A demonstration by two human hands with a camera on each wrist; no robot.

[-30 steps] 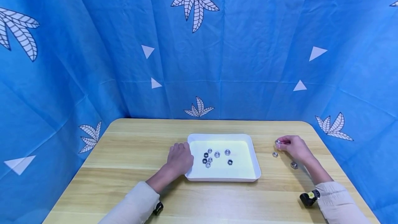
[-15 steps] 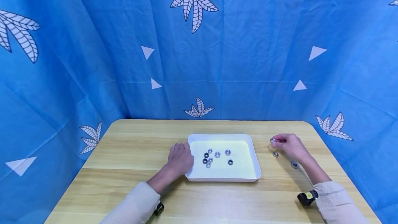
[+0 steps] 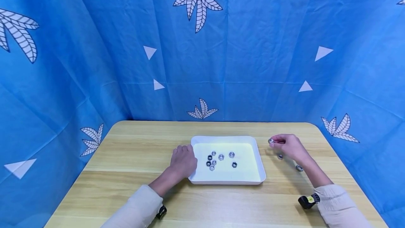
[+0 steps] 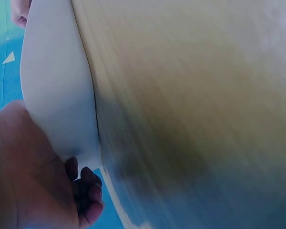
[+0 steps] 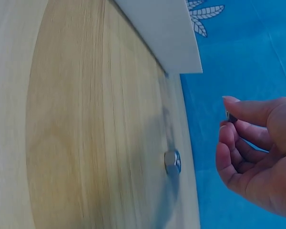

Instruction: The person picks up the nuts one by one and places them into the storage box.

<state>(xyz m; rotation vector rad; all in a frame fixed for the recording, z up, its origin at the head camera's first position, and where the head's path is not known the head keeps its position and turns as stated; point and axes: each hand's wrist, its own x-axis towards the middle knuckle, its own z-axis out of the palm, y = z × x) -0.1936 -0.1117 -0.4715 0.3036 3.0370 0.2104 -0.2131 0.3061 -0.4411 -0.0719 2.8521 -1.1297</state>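
A white tray (image 3: 227,183) with several metal hex nuts (image 3: 221,157) in it lies mid-table. My left hand (image 3: 183,162) grips the tray's left side, its curled fingers (image 4: 93,193) at the outer wall in the left wrist view. To the right of the tray, my right hand (image 3: 290,146) pinches a hex nut (image 3: 271,141) between thumb and fingertips, raised above the table. The right wrist view has this held nut (image 5: 231,116) edge-on, partly covered by the thumb. Below that hand a silver nut (image 3: 280,157) lies on the wood.
Another, larger nut (image 3: 299,168) rests on the table beside the right forearm. The wooden table (image 3: 133,150) ends at the back against a blue patterned curtain (image 3: 259,45). Inside the tray, the nuts sit mostly left of its middle, some of them dark.
My right hand has moved left toward the tray, carrying the pinched nut slightly up and away from the nut on the table. The left hand and the tray have stayed put.
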